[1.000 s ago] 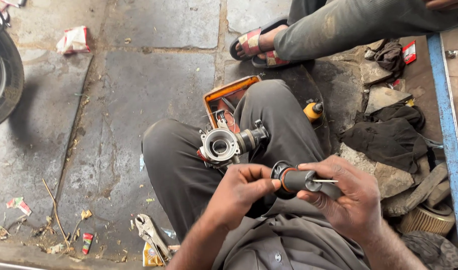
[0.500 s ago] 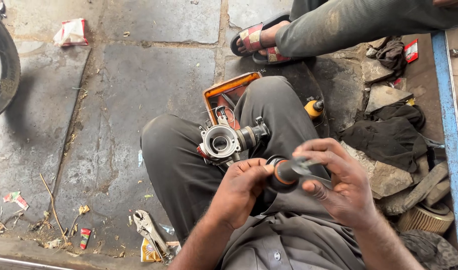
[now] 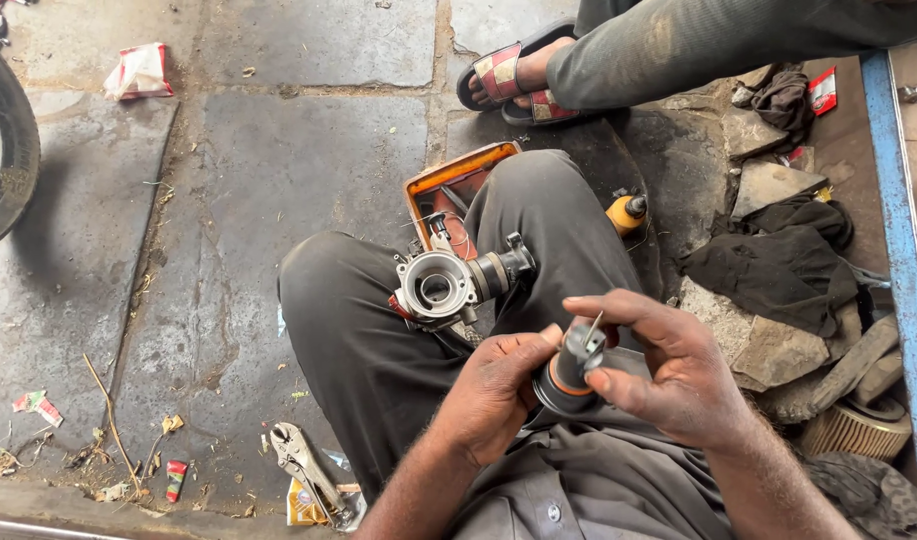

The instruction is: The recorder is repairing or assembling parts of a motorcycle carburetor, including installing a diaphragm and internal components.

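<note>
Both forearms rise from the bottom edge toward the lower centre of the frame. The left hand (image 3: 494, 395) is curled closed, meeting the right hand (image 3: 669, 375), whose fingers pinch together.

Single head-worn view: looked steeply down, close above the left hand (image 3: 494, 395) and right hand (image 3: 669, 375); stone floor (image 3: 279, 180) lay beyond the grip.

carb body (image 3: 437, 288): matt cast metal | trousers (image 3: 359, 330): grey cloth | floor (image 3: 279, 150): rough stone
</note>
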